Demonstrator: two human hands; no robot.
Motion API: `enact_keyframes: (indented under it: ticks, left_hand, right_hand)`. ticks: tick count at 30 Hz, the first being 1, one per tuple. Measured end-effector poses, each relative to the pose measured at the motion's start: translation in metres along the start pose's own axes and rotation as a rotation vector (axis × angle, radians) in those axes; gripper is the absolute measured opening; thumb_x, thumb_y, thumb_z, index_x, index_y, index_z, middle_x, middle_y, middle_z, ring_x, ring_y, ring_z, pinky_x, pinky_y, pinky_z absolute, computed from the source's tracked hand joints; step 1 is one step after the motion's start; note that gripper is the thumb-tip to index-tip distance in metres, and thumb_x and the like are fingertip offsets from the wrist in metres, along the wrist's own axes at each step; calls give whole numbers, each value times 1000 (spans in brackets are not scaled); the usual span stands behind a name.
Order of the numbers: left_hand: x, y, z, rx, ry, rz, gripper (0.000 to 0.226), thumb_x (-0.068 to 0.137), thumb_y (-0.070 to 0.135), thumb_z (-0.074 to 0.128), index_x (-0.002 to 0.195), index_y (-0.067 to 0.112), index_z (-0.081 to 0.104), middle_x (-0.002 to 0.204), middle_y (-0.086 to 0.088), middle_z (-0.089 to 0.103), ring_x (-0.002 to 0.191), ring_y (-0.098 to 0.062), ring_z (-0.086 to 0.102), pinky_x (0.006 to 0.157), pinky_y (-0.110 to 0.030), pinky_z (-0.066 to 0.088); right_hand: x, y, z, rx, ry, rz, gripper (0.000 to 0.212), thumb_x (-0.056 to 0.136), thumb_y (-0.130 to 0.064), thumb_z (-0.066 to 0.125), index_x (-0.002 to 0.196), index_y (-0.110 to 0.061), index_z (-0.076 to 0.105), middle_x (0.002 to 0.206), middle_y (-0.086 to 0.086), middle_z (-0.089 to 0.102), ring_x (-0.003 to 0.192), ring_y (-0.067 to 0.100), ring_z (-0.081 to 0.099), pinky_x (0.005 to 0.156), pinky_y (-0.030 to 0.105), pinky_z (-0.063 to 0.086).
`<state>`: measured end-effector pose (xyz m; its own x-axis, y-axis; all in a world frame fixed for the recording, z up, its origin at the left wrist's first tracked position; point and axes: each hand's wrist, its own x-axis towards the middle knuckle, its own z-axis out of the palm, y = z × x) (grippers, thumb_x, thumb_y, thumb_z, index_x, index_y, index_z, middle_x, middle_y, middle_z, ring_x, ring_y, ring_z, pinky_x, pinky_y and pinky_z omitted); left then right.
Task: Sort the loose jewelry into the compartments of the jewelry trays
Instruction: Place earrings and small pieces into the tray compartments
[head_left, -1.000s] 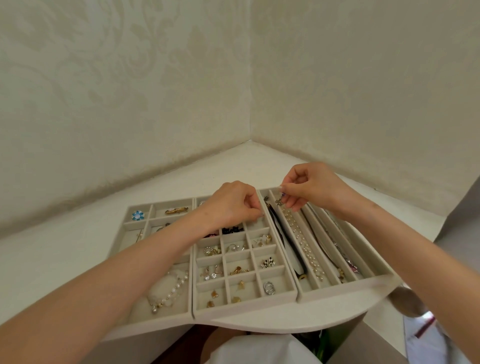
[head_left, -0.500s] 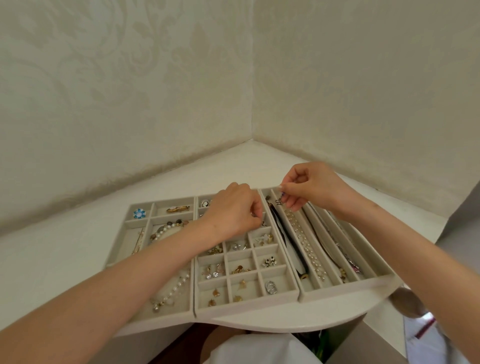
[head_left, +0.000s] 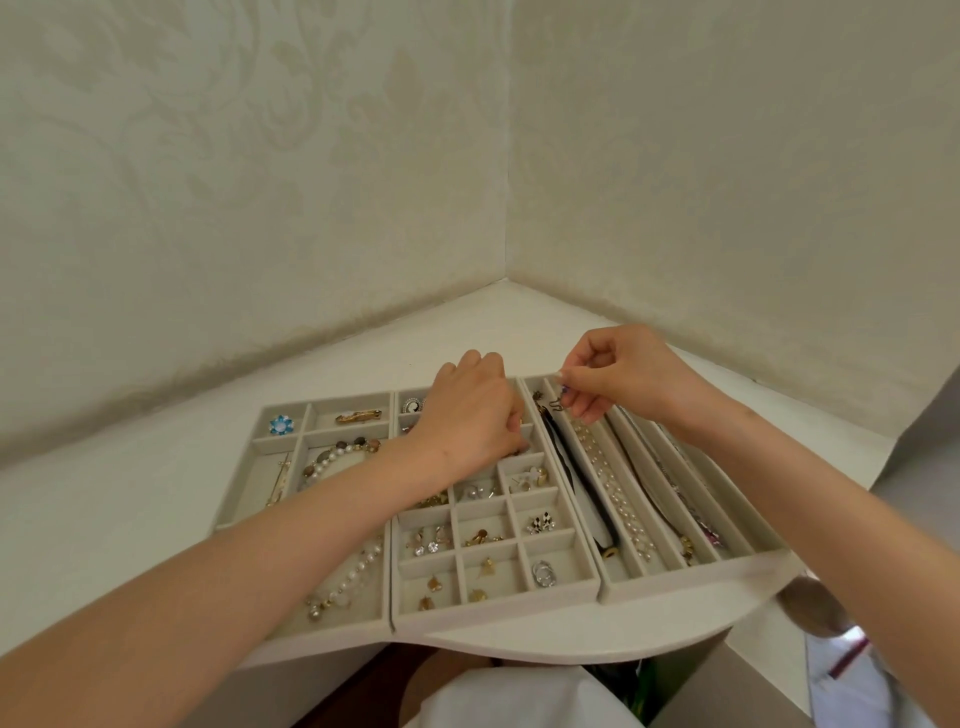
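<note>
1. The right hand (head_left: 618, 382) is pinching a small dark hook (head_left: 557, 403) between its thumb and first finger. Its other fingers are curling in loosely.
2. The hook is hanging just over the far end of the right tray (head_left: 691, 581), the one with long thin boxes.
3. Under that hand, a white bead string (head_left: 610, 486) is lying along one long box. A black cord (head_left: 571, 475) is lying in the long box beside it. I cannot tell if the hook is joined to either one.
4. The left hand (head_left: 470, 415) is reaching down into the far small boxes of the middle tray (head_left: 493, 617). Its fingers are curling in tight. I cannot tell if it is holding anything.
5. The left arm is crossing over the left tray (head_left: 258, 480) and hiding part of it.
6. A silver ring (head_left: 543, 574) is sitting in the near right box of the middle tray.
7. A blue flower pin (head_left: 281, 424) is sitting in the far corner box of the left tray, and a pearl string (head_left: 353, 577) is lying in its big near box.
8. The three trays are sitting side by side on a white table (head_left: 130, 519).
</note>
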<state>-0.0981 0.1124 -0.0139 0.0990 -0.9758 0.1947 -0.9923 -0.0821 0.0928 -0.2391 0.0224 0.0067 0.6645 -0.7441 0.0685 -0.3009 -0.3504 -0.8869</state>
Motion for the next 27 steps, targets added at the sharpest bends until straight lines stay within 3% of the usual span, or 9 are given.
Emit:
enact_keyframes:
  ticks: [5,14,21,27]
  left_hand:
    - [-2,-3,4,-42,-10,-3,12,80,33,67,76,26,58,92,6,40,98,-15,39,77,-25,26]
    - [-3,-12,-11,-171,45,-72,21,85,40,62,86,20,69,99,1,50,100,-16,43,77,-26,33]
    - [-5,-14,-16,-164,-75,-50,14,84,32,65,91,22,73,101,0,53,103,-18,41,87,-33,39]
    - [-4,-10,-7,-169,-83,-16,15,83,33,66,92,23,74,94,5,49,98,-13,40,81,-28,36]
  right_hand:
    - [0,-1,0,0,-1,-1,9,87,-2,62,78,1,61,65,13,67,51,14,63,49,22,53]
    - [1,0,1,-12,-14,-3,10,86,-2,63,77,-1,62,65,13,68,52,16,64,53,25,56]
    - [3,0,5,-19,-24,-7,9,86,-6,65,79,-1,63,66,11,69,51,12,64,50,22,52]
    - [3,0,5,-33,-32,2,10,86,-8,66,78,-2,65,64,8,69,51,10,62,50,20,51]
